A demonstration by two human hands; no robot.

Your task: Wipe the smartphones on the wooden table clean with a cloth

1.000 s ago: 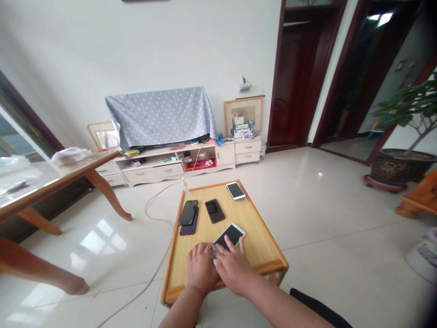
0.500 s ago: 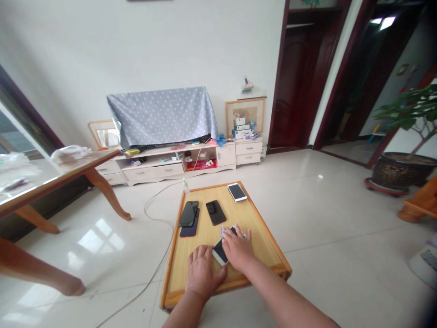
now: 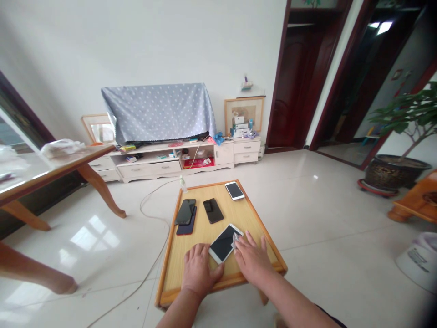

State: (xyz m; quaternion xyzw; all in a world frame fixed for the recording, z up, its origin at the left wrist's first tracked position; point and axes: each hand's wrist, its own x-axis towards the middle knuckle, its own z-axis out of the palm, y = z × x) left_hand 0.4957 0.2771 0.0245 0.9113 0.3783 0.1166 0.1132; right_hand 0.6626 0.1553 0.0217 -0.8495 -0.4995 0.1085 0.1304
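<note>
A white smartphone [image 3: 222,246] with a dark screen lies tilted on the small wooden table in front of me. My left hand [image 3: 198,269] grips its near-left corner, thumb at the near edge and fingers at the left edge. Under the fingertips of my right hand [image 3: 251,256] is a small crumpled whitish wipe [image 3: 235,239], pressed on the right part of the screen. Beyond lies a black smartphone [image 3: 213,210]. To its left, a dark smartphone [image 3: 186,212] partly covers a dark blue one [image 3: 186,228]. Another white smartphone [image 3: 234,191] is at the far right corner.
A small clear bottle [image 3: 183,184] stands at the far left corner of the wooden table [image 3: 170,269]. A cable [image 3: 153,259] runs along the floor to the left, near a larger table [image 3: 99,157]. A white bucket [image 3: 418,262] stands at the right.
My right hand has slid right with the wipe, from across the phone to its right side, uncovering most of the screen. My left hand stays at the phone's corner. The view has shifted slightly.
</note>
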